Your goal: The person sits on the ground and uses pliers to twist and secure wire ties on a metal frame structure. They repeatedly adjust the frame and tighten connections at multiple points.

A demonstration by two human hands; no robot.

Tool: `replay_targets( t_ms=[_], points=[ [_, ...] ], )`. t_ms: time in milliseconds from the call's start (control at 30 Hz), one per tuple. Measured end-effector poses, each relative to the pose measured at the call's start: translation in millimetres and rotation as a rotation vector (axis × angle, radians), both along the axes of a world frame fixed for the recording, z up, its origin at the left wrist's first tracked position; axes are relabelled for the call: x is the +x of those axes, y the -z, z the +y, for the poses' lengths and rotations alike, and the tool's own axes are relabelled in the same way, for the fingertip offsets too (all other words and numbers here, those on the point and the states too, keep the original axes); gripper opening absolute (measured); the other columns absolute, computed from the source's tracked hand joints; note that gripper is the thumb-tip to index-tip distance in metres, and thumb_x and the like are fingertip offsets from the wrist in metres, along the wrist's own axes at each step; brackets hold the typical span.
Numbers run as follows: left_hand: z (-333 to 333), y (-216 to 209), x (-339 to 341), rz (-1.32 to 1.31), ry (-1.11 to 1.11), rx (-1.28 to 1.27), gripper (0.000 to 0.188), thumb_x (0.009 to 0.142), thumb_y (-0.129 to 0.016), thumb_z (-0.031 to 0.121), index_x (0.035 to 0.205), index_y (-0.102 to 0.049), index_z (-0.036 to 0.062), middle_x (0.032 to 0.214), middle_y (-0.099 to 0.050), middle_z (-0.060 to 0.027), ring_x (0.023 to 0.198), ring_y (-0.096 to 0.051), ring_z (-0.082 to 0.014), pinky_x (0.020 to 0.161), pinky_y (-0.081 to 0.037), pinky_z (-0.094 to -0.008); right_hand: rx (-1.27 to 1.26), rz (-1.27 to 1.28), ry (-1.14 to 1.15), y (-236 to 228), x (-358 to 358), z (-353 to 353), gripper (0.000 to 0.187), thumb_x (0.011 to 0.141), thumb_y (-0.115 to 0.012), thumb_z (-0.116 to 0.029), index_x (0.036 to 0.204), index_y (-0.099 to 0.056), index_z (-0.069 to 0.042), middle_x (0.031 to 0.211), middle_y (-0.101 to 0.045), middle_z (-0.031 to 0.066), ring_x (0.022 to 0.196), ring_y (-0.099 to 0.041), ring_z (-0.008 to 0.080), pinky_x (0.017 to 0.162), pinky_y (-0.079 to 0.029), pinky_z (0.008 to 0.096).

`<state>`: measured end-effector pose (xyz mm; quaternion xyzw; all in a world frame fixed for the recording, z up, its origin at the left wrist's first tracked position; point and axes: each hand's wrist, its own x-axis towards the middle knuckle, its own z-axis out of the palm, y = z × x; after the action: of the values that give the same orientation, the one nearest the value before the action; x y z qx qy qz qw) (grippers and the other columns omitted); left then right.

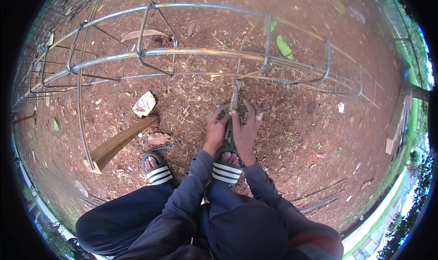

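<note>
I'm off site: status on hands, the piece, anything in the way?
Left hand, right hand at slim brown object. Exact grip unclear. Steel rebar cage just beyond.

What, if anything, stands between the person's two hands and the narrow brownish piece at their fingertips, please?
Nothing visible does: the left hand and right hand are right at the narrow brownish piece, one on either side. The steel-rod cage lies past its far end, not between.

Reddish earth [310,123] bears dry litter [273,105]. Left of the left hand [216,130]: pale lump [144,104], brown leaf [159,138], wooden post [121,146], possibly upright. Right of the right hand [247,131], bodyward: thin rods [320,201].
</note>
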<state>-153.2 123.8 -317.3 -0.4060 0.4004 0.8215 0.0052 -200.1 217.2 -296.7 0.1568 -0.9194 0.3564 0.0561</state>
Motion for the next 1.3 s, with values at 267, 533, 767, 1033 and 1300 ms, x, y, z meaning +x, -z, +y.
replay_targets(
  t_ms=[267, 533, 767, 1033, 1300],
  points=[
    [-5, 24, 11, 0.116, 0.002, -0.063, 0.031, 0.109, -0.059, 0.013, 0.137, -0.065, 0.0011, 0.121, -0.07, -0.0087, 0.108, -0.063, -0.0129, 0.094, -0.052, -0.0283, -0.111, -0.445, -0.018, -9, -29, -31, 0.057, 0.104, -0.066, -0.037, 0.143, -0.053, 0.002, 0.104, -0.071, 0.0263, 0.093, -0.071, 0.0435, 0.08, -0.054, 0.0516],
    [12, -13, 49, 0.016, 0.169, -0.095, 0.06, 0.106, -0.063, 0.019, 0.155, -0.032, 0.0055, 0.146, -0.052, -0.018, 0.132, -0.052, -0.0239, 0.112, -0.045, -0.0391, -0.09, -0.394, 0.072, -10, -28, -27, 0.047, 0.1, -0.071, -0.037, 0.127, -0.066, 0.001, 0.075, -0.07, 0.0192, 0.066, -0.07, 0.036, 0.063, -0.053, 0.0466],
    [20, -15, 53, 0.149, 0.472, -0.326, 0.098, 0.092, -0.077, 0.016, 0.165, -0.015, -0.0015, 0.155, -0.045, -0.0253, 0.146, -0.045, -0.032, 0.121, -0.037, -0.0417, -0.014, -0.387, 0.049, -17, -35, -22, 0.041, 0.097, -0.073, -0.038, 0.113, -0.075, 0.0, 0.07, -0.069, 0.0175, 0.057, -0.067, 0.0313, 0.06, -0.051, 0.0436],
    [-11, -15, 55, 0.279, 0.361, 0.249, 0.075, 0.099, -0.069, 0.009, 0.16, -0.027, -0.0022, 0.132, -0.063, -0.0166, 0.119, -0.066, -0.0235, 0.098, -0.055, -0.0373, -0.188, -0.657, 0.011, -18, -39, -21, 0.03, 0.101, -0.07, -0.031, 0.104, -0.076, -0.001, 0.084, -0.078, 0.012, 0.064, -0.072, 0.0175, 0.055, -0.052, 0.0298],
    [-10, 11, 54, 0.392, 0.171, 0.858, 0.025, 0.107, -0.057, 0.022, 0.122, -0.056, 0.0016, 0.109, -0.07, -0.0212, 0.096, -0.073, -0.0364, 0.085, -0.061, -0.0506, -0.551, -0.931, 0.157, 5, -39, -20, 0.039, 0.099, -0.069, -0.038, 0.096, -0.074, 0.001, 0.065, -0.056, 0.0018, 0.059, -0.052, 0.0119, 0.057, -0.042, 0.0339]
  ],
)
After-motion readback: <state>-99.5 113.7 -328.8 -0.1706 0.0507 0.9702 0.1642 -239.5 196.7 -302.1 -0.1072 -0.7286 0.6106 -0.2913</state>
